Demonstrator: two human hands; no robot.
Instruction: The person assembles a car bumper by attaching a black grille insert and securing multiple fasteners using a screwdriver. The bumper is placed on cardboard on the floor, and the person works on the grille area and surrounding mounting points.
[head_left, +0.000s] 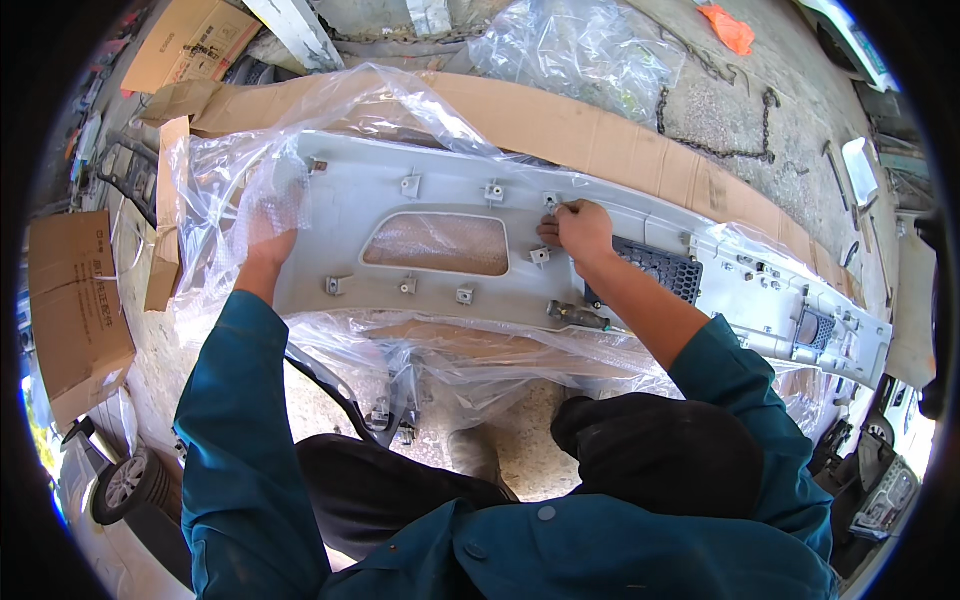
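Note:
A long light-grey moulded vehicle panel (pixel 335 200) lies back side up across bubble wrap and cardboard. My right hand (pixel 582 230) is closed, its fingertips pinched at a small bracket (pixel 550 199) near the panel's far edge; whatever they hold is hidden. At the panel's left end, clear plastic wrap covers my left hand (pixel 272 225), and its fingers cannot be made out. Several other clip brackets (pixel 494 193) stand around the window-like opening (pixel 437 243). A dark-handled tool (pixel 577 316) rests by the near edge, below a black honeycomb grille (pixel 655 270).
Flattened cardboard (pixel 590 130) borders the far side, with crumpled clear plastic (pixel 570 50) beyond it. A chain (pixel 740 154) lies on the concrete. Cardboard boxes (pixel 75 310) and a wheel (pixel 130 480) stand left. A black curved part (pixel 330 385) lies near my legs.

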